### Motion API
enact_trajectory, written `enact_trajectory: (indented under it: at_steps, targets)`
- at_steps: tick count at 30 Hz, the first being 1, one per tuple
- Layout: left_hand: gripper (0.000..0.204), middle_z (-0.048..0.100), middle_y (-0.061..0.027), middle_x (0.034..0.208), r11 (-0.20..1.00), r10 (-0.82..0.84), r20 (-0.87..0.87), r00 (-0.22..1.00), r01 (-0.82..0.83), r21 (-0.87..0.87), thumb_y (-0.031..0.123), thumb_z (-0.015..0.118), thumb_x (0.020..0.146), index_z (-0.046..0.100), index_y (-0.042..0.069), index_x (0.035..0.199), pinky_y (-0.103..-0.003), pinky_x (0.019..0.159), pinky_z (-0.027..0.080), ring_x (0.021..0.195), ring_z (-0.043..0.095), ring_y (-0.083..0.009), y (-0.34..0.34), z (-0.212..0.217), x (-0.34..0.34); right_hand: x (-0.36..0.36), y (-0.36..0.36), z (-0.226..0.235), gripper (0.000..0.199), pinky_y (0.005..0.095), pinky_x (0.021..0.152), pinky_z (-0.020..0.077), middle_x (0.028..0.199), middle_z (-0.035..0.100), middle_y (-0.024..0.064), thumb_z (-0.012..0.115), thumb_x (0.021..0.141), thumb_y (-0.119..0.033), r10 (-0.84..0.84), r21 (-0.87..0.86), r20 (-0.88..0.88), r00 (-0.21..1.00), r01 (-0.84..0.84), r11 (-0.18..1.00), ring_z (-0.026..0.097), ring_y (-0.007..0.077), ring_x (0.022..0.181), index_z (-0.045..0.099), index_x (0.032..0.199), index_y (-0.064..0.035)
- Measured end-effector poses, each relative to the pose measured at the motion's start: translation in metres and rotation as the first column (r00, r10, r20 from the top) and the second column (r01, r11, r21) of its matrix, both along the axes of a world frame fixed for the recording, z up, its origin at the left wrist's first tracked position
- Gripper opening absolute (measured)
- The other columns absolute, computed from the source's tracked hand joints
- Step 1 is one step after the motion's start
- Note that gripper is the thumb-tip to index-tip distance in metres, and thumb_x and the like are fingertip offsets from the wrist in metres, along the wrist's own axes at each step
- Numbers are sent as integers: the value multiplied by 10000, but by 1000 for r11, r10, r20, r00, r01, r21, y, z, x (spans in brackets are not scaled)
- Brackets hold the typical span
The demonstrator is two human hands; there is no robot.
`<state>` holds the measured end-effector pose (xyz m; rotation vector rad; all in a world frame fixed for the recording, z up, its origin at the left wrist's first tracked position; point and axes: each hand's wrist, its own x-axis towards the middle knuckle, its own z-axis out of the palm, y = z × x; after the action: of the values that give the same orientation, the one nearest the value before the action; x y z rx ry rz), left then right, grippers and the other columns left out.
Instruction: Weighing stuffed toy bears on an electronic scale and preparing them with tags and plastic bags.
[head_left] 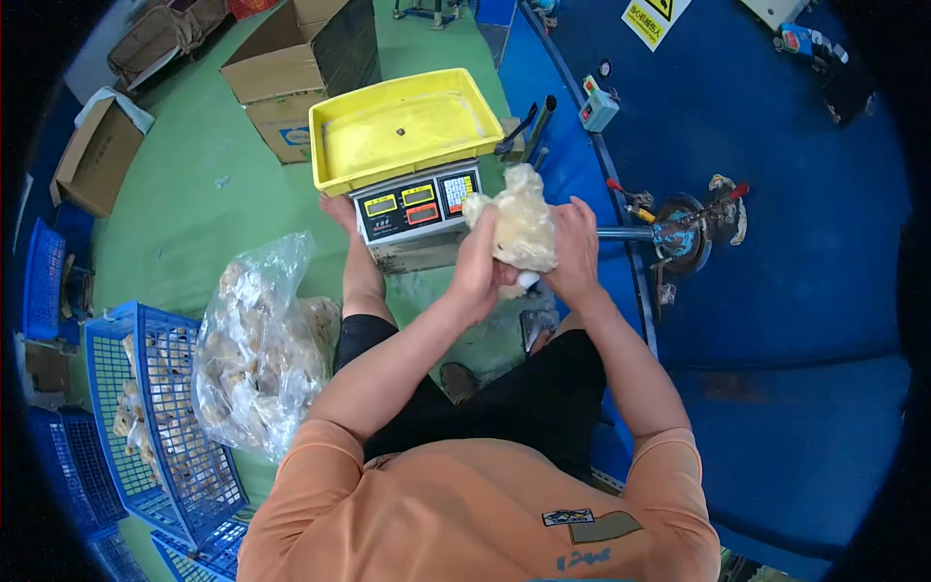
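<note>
A cream-coloured plush toy (524, 228), with rounded knobs at its top and left side, is held up in front of me. My left hand (477, 262) is closed around its left and lower side. At its right edge my right hand (576, 250) grips it with bent fingers; where the fingertips press is partly hidden. Under the toy, between the hands, a small white piece (529, 279) shows; its kind I cannot make out. A metal pipe (626, 233) runs from the blue machine toward the back of my right hand.
Ahead stands a scale (415, 209) bearing a yellow tray (407, 126). To my left are a clear plastic bag (257, 359) of plush pieces and a blue basket (184, 417). Cardboard boxes (281, 107) lie beyond. The blue machine (766, 291) fills the right side, with levers and a switch box (598, 107).
</note>
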<state>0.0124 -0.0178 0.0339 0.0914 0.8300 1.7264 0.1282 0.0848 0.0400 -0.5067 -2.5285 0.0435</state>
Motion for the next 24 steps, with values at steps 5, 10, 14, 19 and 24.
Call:
enact_trajectory:
  at_steps: [5, 10, 14, 19, 24]
  targets:
    - [527, 623, 8, 804, 990, -82, -50, 995, 87, 107, 598, 398, 1006, 581, 117, 1122, -213, 439, 311, 528, 488, -66, -4, -14, 0, -4, -3, 1, 370, 459, 1076, 338, 984, 639, 83, 667, 779, -221, -28, -4, 28, 999, 28, 1000, 571, 257, 934, 613, 1108, -60]
    - [486, 658, -32, 906, 945, -187, -32, 982, 189, 268, 526, 496, 984, 579, 92, 1186, -235, 530, 411, 650, 577, -108, -14, -44, -21, -12, -7, -7, 381, 451, 1068, 345, 973, 643, 95, 680, 769, -236, -67, -15, 41, 997, 67, 998, 578, 257, 931, 618, 1099, -56]
    - [468, 667, -85, 1029, 966, 160, -663, 732, 21, 256, 425, 579, 957, 573, 54, 1242, -272, 669, 481, 784, 622, -166, -7, -74, -31, -16, -11, 2, 377, 443, 1057, 359, 969, 648, 108, 685, 766, -240, -65, -44, 96, 993, 69, 997, 587, 267, 926, 622, 1086, -51]
    - [511, 641, -137, 1188, 972, 236, -918, 320, -85, 220, 307, 661, 902, 550, 19, 1309, -325, 861, 492, 966, 618, -230, -5, -79, -24, -19, -10, 15, 375, 433, 1045, 376, 984, 663, 131, 685, 772, -240, -3, -102, 177, 984, 21, 995, 604, 291, 942, 626, 1084, -39]
    - [526, 643, -151, 1222, 983, 165, -773, 612, -43, 176, 257, 686, 865, 558, 14, 1313, -321, 908, 484, 1051, 617, -236, -15, -52, 0, -15, -6, 8, 398, 430, 1040, 386, 1027, 677, 151, 679, 785, -242, 102, -69, 87, 991, -97, 993, 617, 319, 979, 631, 1114, -22]
